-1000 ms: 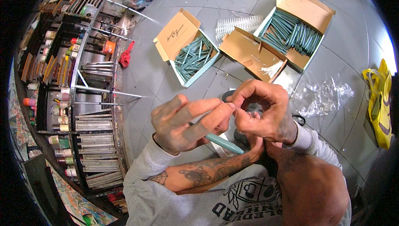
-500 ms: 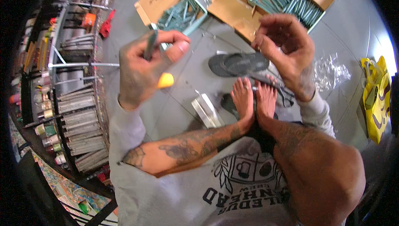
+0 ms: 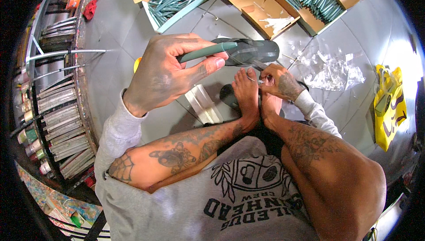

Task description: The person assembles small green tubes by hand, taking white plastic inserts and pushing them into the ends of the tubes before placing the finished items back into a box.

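Observation:
My left hand (image 3: 161, 72) is raised on the left, its thumb and fingers closed on a dark green pen (image 3: 206, 52) that points right. Lower and farther right, my right hand (image 3: 283, 83) is at my bare feet, fingers bent together over the toes of the right foot. A small pale bit shows at those fingertips, too small to name. Just beyond the feet lies a black flip-flop (image 3: 263, 51). An open box (image 3: 164, 27) full of similar green pens stands beyond my left hand, and a second open box (image 3: 316, 30) of them is at the far right.
A cardboard lid or tray (image 3: 261, 24) holds thin white sticks. Crumpled clear plastic (image 3: 338, 75) lies right of my feet, with a yellow bag (image 3: 389, 112) beyond it. A white carton (image 3: 203, 103) is near my left shin. A loaded shelf rack (image 3: 57, 121) runs along the left.
My right hand has dropped from its raised place down to the toes. My left hand has turned, bringing the pen into clear side view. The whole view has shifted slightly.

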A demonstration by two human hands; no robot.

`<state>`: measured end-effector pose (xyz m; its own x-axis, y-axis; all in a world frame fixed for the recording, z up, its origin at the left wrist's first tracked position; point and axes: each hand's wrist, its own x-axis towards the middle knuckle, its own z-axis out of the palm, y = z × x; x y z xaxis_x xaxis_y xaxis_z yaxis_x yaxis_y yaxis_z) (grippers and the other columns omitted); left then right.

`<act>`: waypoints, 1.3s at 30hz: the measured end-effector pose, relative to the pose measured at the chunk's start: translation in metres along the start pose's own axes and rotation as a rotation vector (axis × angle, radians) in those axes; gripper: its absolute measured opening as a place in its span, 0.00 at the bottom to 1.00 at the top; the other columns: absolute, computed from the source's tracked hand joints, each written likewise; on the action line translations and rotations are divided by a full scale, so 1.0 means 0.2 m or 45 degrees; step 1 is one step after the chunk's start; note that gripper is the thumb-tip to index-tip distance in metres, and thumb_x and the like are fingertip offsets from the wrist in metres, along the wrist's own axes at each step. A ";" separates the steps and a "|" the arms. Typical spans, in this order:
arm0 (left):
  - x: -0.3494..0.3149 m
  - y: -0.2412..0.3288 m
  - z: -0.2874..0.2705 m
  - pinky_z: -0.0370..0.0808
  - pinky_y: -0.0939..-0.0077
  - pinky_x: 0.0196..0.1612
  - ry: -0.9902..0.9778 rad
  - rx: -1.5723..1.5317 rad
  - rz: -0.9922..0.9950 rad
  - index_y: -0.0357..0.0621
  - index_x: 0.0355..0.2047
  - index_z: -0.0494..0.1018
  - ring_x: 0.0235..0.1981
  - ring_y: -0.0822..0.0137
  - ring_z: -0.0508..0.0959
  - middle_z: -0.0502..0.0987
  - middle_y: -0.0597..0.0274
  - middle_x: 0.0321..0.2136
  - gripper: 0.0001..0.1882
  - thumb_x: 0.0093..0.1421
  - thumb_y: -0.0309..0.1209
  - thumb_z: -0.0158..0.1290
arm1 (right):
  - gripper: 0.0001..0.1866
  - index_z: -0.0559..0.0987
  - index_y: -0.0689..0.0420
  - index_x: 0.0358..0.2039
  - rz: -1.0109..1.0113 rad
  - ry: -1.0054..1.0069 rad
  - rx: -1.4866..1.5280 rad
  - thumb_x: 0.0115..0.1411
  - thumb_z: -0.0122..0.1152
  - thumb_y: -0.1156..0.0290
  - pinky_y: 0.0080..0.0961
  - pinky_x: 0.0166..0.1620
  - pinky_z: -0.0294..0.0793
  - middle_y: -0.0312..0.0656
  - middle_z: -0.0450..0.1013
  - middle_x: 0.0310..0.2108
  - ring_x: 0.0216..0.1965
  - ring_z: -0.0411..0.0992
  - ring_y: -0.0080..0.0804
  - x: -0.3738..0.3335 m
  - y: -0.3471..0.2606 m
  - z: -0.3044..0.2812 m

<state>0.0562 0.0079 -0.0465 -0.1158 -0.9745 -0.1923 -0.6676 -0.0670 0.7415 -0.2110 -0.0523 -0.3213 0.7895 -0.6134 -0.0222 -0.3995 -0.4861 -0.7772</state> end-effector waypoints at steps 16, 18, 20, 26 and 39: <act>0.06 -0.01 0.22 0.77 0.75 0.43 -0.022 -0.013 0.019 0.41 0.50 0.77 0.41 0.66 0.83 0.84 0.55 0.38 0.24 0.56 0.38 0.67 | 0.13 0.80 0.62 0.27 -0.296 -0.716 0.476 0.52 0.62 0.63 0.30 0.32 0.70 0.41 0.76 0.23 0.26 0.71 0.26 0.38 -0.60 -0.70; 0.07 0.01 0.22 0.76 0.81 0.39 0.038 -0.230 -0.062 0.40 0.48 0.77 0.39 0.73 0.81 0.83 0.60 0.35 0.24 0.53 0.34 0.69 | 0.13 0.80 0.63 0.27 -0.335 -0.721 0.480 0.55 0.62 0.63 0.29 0.30 0.67 0.36 0.74 0.21 0.25 0.68 0.24 0.40 -0.60 -0.72; 0.07 0.06 0.21 0.77 0.79 0.39 0.034 -0.253 -0.066 0.37 0.46 0.76 0.38 0.72 0.81 0.83 0.60 0.33 0.21 0.54 0.33 0.68 | 0.16 0.80 0.63 0.25 -0.372 -0.628 0.654 0.58 0.63 0.61 0.27 0.29 0.66 0.34 0.72 0.19 0.24 0.67 0.22 0.38 -0.63 -0.72; 0.06 0.06 0.15 0.77 0.79 0.39 -0.193 -0.806 -0.293 0.33 0.39 0.77 0.34 0.70 0.81 0.81 0.59 0.30 0.14 0.57 0.30 0.66 | 0.21 0.80 0.61 0.23 -0.276 -0.576 0.721 0.61 0.64 0.54 0.24 0.27 0.64 0.31 0.71 0.18 0.22 0.66 0.19 0.34 -0.71 -0.77; 0.03 0.19 0.05 0.54 0.89 0.20 0.251 -0.783 -0.071 0.42 0.38 0.79 0.18 0.86 0.60 0.81 0.69 0.28 0.16 0.63 0.43 0.59 | 0.20 0.72 0.65 0.51 -0.602 0.764 1.470 0.58 0.65 0.80 0.29 0.50 0.78 0.46 0.77 0.42 0.43 0.78 0.31 0.22 -1.02 -0.62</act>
<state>0.0224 0.0015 -0.0252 0.0832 -0.9831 -0.1631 -0.1186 -0.1723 0.9779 -0.1537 -0.0572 -0.0851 0.3032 -0.8508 0.4292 0.6883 -0.1160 -0.7161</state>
